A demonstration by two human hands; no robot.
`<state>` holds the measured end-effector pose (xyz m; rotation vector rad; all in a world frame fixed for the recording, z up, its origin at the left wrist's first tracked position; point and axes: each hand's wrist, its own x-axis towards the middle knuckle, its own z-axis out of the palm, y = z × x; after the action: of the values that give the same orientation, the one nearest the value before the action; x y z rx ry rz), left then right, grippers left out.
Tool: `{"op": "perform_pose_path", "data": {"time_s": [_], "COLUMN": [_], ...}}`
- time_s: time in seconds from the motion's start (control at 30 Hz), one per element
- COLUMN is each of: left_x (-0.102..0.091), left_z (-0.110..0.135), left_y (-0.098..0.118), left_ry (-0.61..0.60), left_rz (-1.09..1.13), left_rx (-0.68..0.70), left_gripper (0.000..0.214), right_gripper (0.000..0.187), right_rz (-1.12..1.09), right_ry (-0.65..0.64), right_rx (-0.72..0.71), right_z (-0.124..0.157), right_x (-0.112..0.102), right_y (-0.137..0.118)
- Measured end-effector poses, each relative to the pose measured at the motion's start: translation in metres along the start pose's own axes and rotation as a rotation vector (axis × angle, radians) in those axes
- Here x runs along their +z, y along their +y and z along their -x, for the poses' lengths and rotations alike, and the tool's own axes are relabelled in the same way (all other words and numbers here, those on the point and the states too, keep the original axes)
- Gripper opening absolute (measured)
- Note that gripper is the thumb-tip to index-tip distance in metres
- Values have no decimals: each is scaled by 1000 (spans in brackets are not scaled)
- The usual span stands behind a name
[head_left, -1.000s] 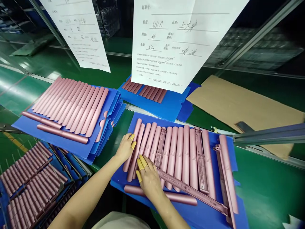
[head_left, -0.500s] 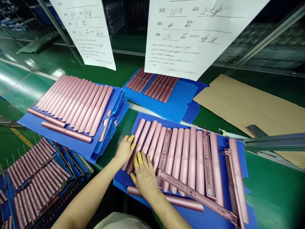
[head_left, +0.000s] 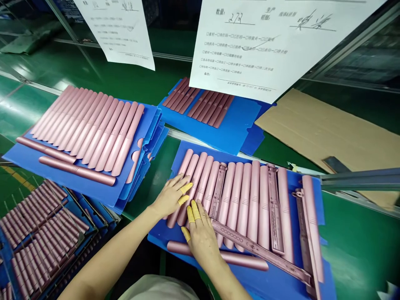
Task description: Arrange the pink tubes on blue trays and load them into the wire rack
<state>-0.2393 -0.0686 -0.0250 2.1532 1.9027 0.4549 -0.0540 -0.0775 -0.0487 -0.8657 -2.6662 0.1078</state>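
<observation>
Your left hand (head_left: 170, 196) and right hand (head_left: 201, 237) lie open on the pink tubes (head_left: 234, 200), not gripping, it looks like. The tubes sit in a row on a blue tray (head_left: 159, 239). You wear yellow finger caps (head_left: 190, 214).

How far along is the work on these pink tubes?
Looks done: the blue corrugated plastic tray on the left holds a tidy row of pink metal tubes. In hand: the left hand and right hand, with yellow finger cots, rest on tubes on the nearer blue tray. Still to do: a slotted pink metal rail lies diagonally across that tray's tubes, and a loose tube lies below them.
</observation>
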Motion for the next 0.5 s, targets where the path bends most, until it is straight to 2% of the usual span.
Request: {"op": "perform_pose_path", "data": {"time_s": [0.1,0.23,0.33,0.43,0.5], "left_x": [5,8,8,10,11], "left_z": [-12,-19,-18,-24,-31], "left_y": [2,0,3,16,28], "left_ry": [-62,-76,-48,-17,-39], "left_rz": [-65,-119,-136,-121,-99], "left_rx": [85,53,4,59,130], "left_gripper": [41,42,43,41,40], "right_gripper": [56,65,50,34,33], "right_rz": [-26,22,17,16,67], "right_ry": [-35,-56,33,132,79], "right_rx": [11,32,63,177,292], "right_z": [1,15,20,8,-9], "right_x": [-3,-14,-22,-29,-32], "right_y": [3,11,24,44,56]}}
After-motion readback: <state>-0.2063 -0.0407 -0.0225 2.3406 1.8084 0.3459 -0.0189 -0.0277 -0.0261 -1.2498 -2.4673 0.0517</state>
